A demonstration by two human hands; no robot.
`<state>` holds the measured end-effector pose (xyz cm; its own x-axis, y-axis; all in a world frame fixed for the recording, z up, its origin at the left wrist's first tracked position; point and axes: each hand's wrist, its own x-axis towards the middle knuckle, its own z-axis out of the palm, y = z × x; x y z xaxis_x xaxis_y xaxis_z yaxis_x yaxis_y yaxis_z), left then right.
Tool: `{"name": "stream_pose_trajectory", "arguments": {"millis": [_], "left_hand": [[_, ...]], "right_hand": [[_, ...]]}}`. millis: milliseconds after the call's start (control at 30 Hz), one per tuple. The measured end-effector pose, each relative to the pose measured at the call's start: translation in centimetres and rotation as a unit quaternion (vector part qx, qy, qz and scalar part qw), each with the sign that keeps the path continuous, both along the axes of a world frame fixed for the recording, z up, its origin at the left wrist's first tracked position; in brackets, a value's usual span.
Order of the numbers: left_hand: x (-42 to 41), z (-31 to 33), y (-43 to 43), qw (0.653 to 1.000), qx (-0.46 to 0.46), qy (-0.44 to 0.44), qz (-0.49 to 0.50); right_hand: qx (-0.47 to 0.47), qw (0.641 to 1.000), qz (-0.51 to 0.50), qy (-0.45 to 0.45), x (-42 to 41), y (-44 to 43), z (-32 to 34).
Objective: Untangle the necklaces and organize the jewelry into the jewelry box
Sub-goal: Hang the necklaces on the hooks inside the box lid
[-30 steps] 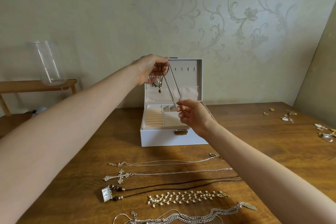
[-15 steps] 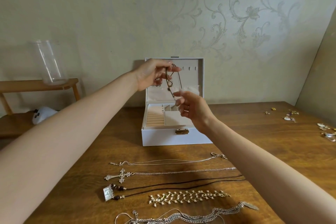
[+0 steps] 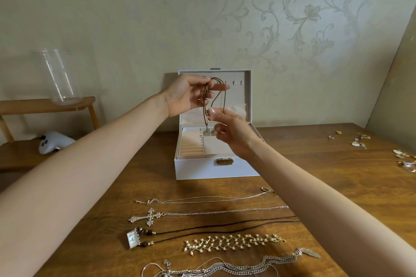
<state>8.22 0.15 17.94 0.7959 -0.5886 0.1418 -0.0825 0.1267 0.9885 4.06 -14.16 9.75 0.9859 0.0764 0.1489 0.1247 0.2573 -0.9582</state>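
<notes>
Your left hand (image 3: 186, 94) pinches the top of a brown cord necklace (image 3: 205, 111) in front of the open jewelry box (image 3: 198, 167) lid. Your right hand (image 3: 234, 136) pinches the cord lower down, above the tray. Other necklaces, including a cross necklace (image 3: 149, 216), lie in rows on the desk (image 3: 326, 177) nearer you.

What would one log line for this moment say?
left hand: holds thin brown cord necklace | right hand: pinches same cord | white jewelry box: open

Soft dim daylight, faint shadows, wide-angle edge distortion.
</notes>
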Motion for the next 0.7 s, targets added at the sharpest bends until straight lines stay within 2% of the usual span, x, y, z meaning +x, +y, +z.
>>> {"name": "stream_pose_trajectory", "arguments": {"millis": [300, 367, 500, 700], "left_hand": [[0.4, -0.6, 0.5, 1.000, 0.009, -0.014, 0.009], [0.3, -0.7, 0.3, 1.000, 0.003, -0.016, 0.011], [0.3, -0.9, 0.0, 0.994, 0.044, -0.087, 0.047], [0.3, -1.5, 0.0, 0.993, 0.036, -0.089, 0.064]], "right_hand": [[-0.013, 0.990, -0.131, -0.054, -0.3, -0.1, 0.0], [-0.010, 0.990, -0.127, -0.059, -0.4, -0.1, 0.0], [0.000, 0.993, -0.106, -0.059, -0.7, 0.0, -0.1], [0.009, 0.996, -0.071, -0.046, -0.9, -0.2, -0.5]]}}
